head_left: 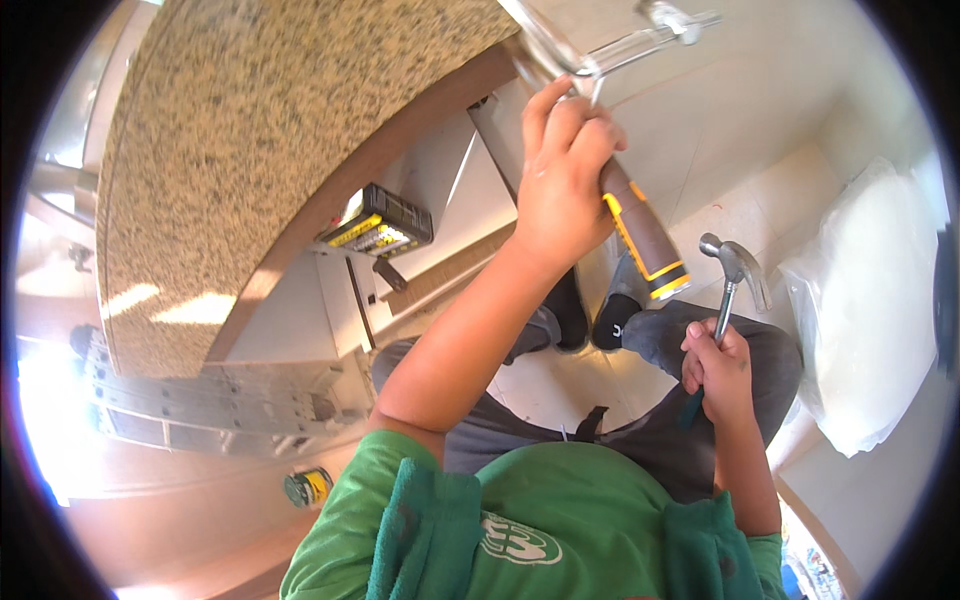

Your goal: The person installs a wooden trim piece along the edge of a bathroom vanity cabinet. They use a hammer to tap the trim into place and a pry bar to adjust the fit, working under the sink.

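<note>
My left hand is raised beside the stone countertop, its fingers wrapped round a brown and yellow cylindrical tube. The tube slants down to the right from my palm and looks like a sealant cartridge. Just beyond my fingertips is a blurred shiny metal frame with rods; whether my hand touches it I cannot tell. Over my right thigh, my right hand grips a claw hammer by its handle. The hammer's metal head points up and away from me, and the handle's dark green end shows below my fist.
A speckled granite countertop curves along the left, above an open cabinet. A black and yellow box is at the cabinet. An aluminium ladder and a small green and yellow can are at left. White plastic sheeting stands right.
</note>
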`<state>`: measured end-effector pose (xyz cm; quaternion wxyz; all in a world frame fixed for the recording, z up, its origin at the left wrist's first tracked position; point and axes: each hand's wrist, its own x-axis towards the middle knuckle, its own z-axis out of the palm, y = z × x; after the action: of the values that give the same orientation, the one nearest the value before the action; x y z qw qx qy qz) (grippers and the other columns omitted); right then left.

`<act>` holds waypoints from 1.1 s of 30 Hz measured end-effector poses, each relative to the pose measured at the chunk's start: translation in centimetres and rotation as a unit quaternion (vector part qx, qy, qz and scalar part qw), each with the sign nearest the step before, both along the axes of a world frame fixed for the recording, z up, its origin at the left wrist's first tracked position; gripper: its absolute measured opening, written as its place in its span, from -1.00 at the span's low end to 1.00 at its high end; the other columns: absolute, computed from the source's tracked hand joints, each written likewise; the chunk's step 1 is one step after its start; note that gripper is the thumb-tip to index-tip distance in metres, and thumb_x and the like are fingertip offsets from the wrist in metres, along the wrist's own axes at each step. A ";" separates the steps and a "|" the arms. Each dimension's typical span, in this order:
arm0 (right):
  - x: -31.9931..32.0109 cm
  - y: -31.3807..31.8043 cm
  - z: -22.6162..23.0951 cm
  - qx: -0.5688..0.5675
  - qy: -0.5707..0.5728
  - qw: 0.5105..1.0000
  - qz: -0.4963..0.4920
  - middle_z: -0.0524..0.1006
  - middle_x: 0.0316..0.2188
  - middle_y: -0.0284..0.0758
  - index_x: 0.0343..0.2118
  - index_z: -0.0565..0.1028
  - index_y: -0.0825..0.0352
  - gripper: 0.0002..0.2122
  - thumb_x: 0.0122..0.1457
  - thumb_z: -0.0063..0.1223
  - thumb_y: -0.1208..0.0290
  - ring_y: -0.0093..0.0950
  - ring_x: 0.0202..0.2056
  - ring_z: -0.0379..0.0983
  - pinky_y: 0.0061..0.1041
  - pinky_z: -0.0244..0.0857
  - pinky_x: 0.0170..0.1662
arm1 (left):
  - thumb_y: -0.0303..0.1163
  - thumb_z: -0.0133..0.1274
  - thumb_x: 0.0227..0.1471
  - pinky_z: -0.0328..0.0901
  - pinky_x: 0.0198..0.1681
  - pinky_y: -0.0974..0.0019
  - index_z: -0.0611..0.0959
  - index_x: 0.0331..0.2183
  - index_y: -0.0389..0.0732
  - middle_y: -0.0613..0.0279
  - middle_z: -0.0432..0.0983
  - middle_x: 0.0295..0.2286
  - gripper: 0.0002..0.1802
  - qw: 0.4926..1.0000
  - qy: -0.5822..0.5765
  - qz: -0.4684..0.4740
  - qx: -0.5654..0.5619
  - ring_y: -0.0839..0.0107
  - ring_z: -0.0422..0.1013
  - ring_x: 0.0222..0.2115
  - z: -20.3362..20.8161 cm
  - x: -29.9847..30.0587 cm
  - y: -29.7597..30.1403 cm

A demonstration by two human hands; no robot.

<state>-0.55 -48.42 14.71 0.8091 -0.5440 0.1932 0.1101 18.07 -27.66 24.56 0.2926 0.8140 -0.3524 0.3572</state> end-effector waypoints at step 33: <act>-0.2 -1.0 0.7 0.010 0.023 0.999 -0.022 0.26 -0.76 -0.46 -0.42 0.42 0.34 -0.76 0.32 0.16 0.33 -0.66 -0.77 0.14 -0.60 0.04 -0.69 | -0.63 0.17 -0.21 0.16 0.22 -0.10 0.57 -0.35 -0.14 0.13 0.50 -0.21 -0.71 0.999 0.018 0.031 0.034 -0.10 0.31 0.04 0.4 -0.4 0.1</act>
<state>-0.77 -49.37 15.46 0.8120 -0.5292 0.2221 0.1065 17.67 -27.61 24.99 0.2600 0.8405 -0.3332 0.3391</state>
